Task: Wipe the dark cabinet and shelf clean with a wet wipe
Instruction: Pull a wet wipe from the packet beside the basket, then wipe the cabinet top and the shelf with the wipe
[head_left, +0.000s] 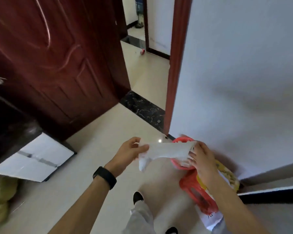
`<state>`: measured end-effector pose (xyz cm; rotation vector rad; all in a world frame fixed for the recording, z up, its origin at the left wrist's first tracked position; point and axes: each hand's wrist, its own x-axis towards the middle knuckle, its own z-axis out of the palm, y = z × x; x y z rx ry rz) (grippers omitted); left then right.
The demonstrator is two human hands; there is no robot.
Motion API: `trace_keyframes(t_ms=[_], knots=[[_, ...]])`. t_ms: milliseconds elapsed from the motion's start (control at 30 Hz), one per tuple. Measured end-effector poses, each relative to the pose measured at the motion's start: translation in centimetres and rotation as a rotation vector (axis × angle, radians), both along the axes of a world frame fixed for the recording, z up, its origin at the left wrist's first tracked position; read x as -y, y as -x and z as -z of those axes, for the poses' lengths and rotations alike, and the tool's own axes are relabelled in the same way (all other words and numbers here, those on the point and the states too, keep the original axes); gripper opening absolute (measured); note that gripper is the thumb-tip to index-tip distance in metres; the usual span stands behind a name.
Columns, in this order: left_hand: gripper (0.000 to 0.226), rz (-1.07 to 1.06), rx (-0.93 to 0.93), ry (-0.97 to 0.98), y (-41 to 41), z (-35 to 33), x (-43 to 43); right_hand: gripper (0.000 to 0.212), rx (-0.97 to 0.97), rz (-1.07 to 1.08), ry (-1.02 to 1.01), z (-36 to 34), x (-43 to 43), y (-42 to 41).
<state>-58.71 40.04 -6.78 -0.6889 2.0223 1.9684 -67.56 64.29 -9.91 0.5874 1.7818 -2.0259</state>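
Head view, nearest first: a pale trouser leg (pixel 140 215) and a black shoe (pixel 138 197) are seen on the cream floor (pixel 95 125) at the bottom edge, with both forearms reaching forward above them. A black wristband (pixel 105 177) is worn on the left wrist. And there it is, the wet wipe (pixel 166 151), held up in the air between the two hands and pulled out wide! Its left end is pinched between thumb and fingers of the left hand (pixel 130 150), and one corner is left dangling below. The right end is gripped by the right hand (pixel 202 159), though the exact finger placement is lost to blur. Just beyond the wipe, a red bin (pixel 177 162) is seen on the floor at the foot of the white wall (pixel 243 81), with a red plastic bag (pixel 198 198) and a yellow bag (pixel 227 174) just beside it. Over at the left edge, the dark cabinet (pixel 8 125) is glimpsed, well apart from the wipe, with a white panel (pixel 37 157) at its lower corner. Further back, a red-brown door (pixel 57 65) is seen standing open, and a black marble threshold (pixel 142 107) is laid across the doorway.
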Motion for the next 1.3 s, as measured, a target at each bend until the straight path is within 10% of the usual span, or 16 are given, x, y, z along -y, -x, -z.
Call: trace_keyframes(t_ms=[200,367,667,1067,1300], knots=[[0.062,0.043,0.268,0.412,-11.8,0.4,9.0,0.025,-0.612,-0.799,-0.224,-3.5,11.5,-5.3],[0.064,-0.087,0.043,0.379,-16.3,-2.8,14.4,0.017,-0.791,-1.24,-0.262,-7.6,21.8,-10.4],[0.048,-0.25,-0.087,0.369,-26.4,-4.5,25.2,0.019,-0.828,-1.291,-0.131,-11.6,36.4,-19.8],[0.018,-0.808,-0.018,0.385,-42.6,-4.9,32.4,0.019,-0.584,-1.153,0.064,-8.9,50.7,-30.7],[0.014,-1.004,-0.074,0.029,-45.1,-6.4,34.0,0.063,0.502,-1.491,0.045,-0.5,52.4,-35.7]])
